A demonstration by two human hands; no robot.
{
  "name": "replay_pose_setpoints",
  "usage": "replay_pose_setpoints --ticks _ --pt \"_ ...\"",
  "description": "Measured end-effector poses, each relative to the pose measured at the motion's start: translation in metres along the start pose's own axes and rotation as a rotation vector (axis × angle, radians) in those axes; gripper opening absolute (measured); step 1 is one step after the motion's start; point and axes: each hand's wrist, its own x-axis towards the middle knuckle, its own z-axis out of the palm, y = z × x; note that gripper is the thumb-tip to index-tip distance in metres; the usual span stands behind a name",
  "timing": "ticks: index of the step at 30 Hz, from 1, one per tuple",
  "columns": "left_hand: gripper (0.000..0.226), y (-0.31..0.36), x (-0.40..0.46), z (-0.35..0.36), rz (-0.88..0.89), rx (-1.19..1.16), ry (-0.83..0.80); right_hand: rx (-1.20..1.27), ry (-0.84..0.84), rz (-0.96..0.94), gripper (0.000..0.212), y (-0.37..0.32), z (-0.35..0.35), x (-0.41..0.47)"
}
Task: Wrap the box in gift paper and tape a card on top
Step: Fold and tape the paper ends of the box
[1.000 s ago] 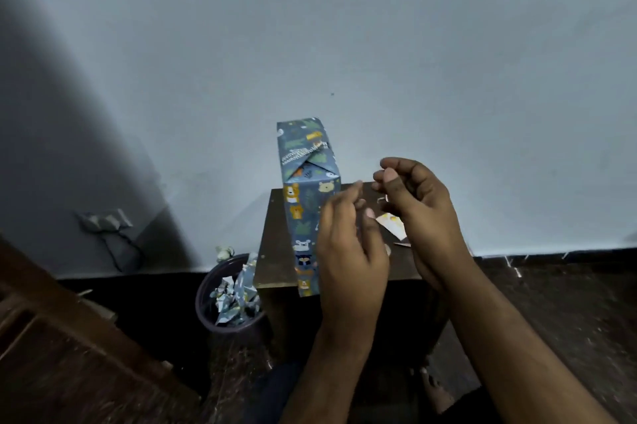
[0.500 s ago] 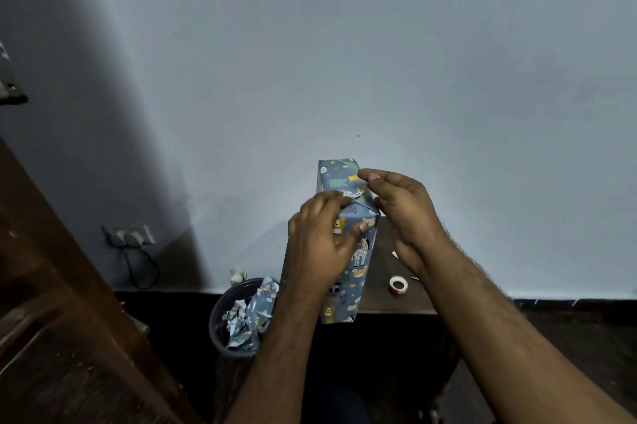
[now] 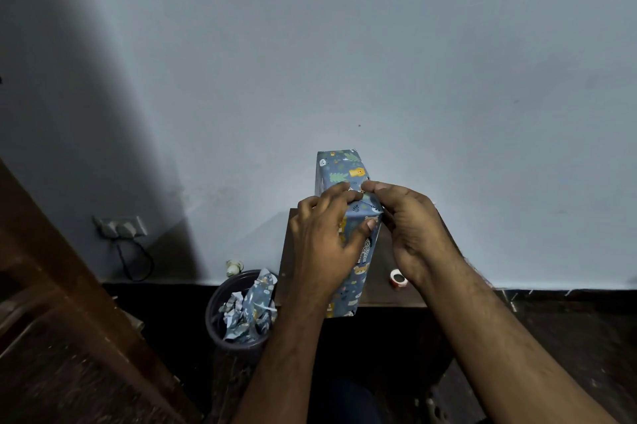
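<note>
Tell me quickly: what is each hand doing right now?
Left hand: grips the wrapped box, fingers curled round it.
Right hand: pinches the paper on the box's top.

Both forearms are bare, without sleeves, and some hair shows on them. The left hand and right hand wear no rings, watch or gloves.

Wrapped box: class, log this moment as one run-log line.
stage: sealing top fold | wrapped box: upright on table | left hand: grips box | right hand: pinches top fold | tape roll: on table | card: not visible
</note>
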Motion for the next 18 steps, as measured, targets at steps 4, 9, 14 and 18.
replay_pose_setpoints --ticks 4,9,14,18 --pt "0.046 -0.001 -0.003 0.002 -0.014 -0.041 0.018 -0.003 -0.004 0.008 0.023 0.000 0.000 -0.004" --pt "0.055 0.002 0.000 -0.003 -0.031 -0.015 -0.028 -0.011 0.009 -0.015 0.018 0.002 -0.002 -0.006" --pt "0.048 0.004 0.000 -0.007 0.034 0.106 -0.086 -0.049 0.017 -0.061 0.016 0.010 -0.008 -0.003" --pt "0.046 0.003 0.002 -0.011 0.074 0.182 -0.112 -0.012 0.020 -0.071 0.017 0.014 -0.012 -0.003"
